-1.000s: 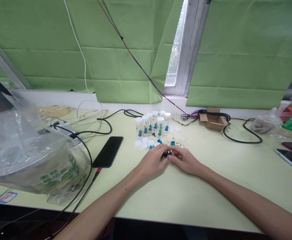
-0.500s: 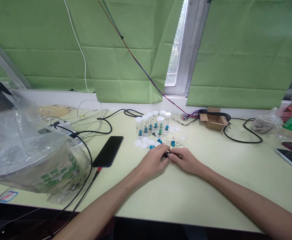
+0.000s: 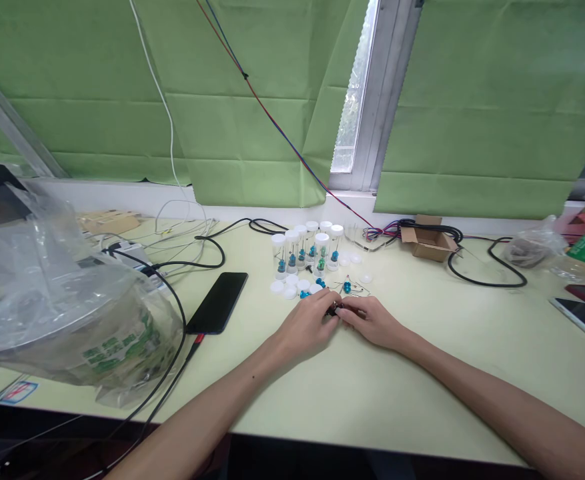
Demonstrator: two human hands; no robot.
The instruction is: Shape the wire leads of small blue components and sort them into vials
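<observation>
Together, left hand and right hand pinch a black part; green lettering on the bag is unreadable.

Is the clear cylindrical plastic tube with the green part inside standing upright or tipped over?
Upright: the clear plastic tube stands on end on the pale yellow-green table, its round white cap on top.

Right hand changed pose: a second earlier its index finger arched up toward the left hand; it had since dropped and drawn back right, nearer its thumb, at the right side of the small dark piece. More gap showed to the blue part on the far side.
</observation>
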